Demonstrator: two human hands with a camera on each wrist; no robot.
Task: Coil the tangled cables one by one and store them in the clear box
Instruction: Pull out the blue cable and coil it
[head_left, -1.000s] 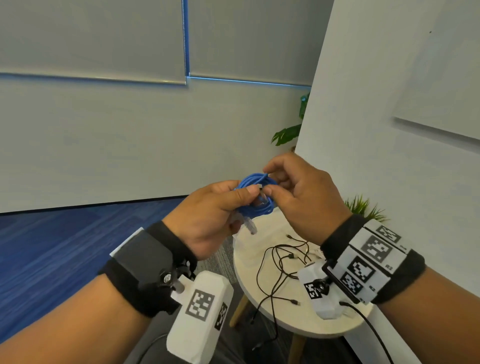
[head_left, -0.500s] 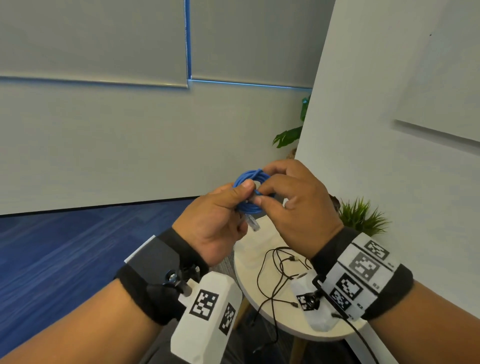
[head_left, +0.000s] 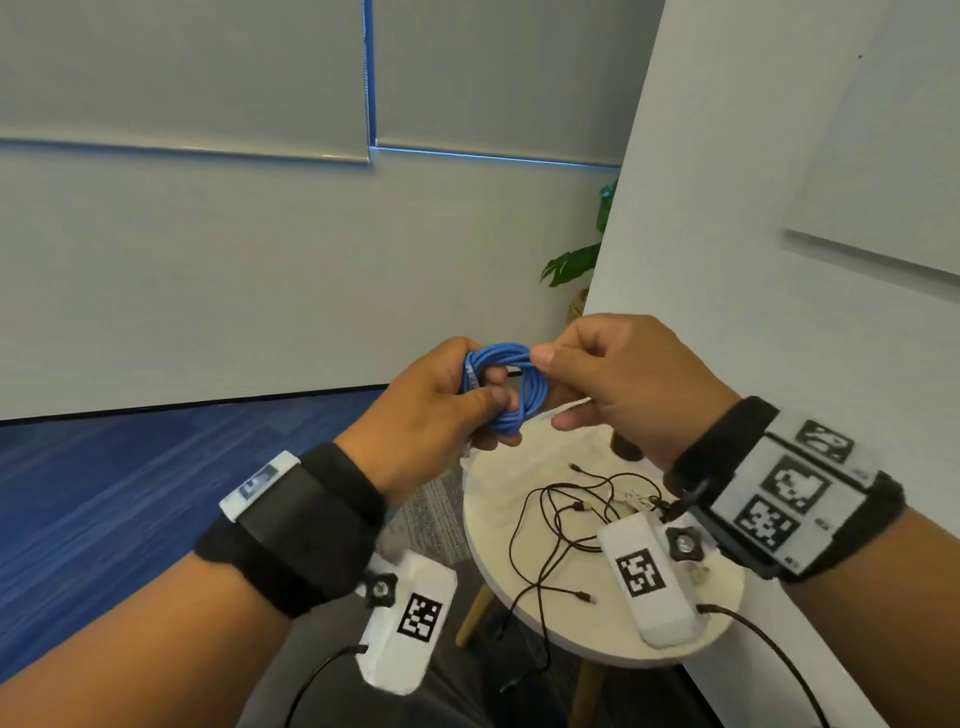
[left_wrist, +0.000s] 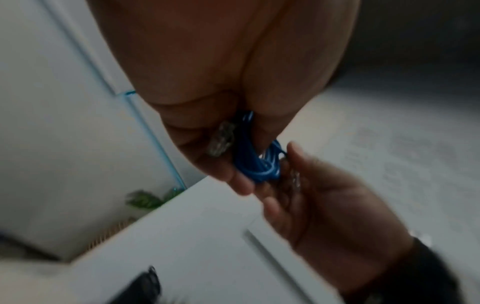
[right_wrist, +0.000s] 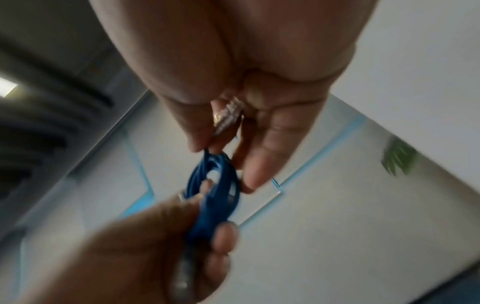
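1. Two hands on one cable here — the left hand has its fingers curled round the blue cable, thumb laid across the bundle, so the loops sit clamped in its grip above the round desk.

2. Over on the other side, the right hand pinches the top of the coil between thumb and forefinger. The right wrist view shows a clear plug tucked back inside those fingers, so I'd judge this is the loose tail being finished off.

3. How to do it well? Keep the left grip firm on the loops — slacken it and the whole coil will likely spring open. Feed the tail through the middle of the loop with the right fingers and snug it down, not yank it.

4. A second clear plug pokes out below the left fingers in the left wrist view; best kept pinned against the bundle so it cannot snag.

5. Below both hands, the black cables lie tangled on the desk, one strand trailing over the edge. My read: they are next.

6. Just beyond the left fingers and lower, something pale and clear sits on the desk — possibly the clear box, though it is too washed out to be sure.
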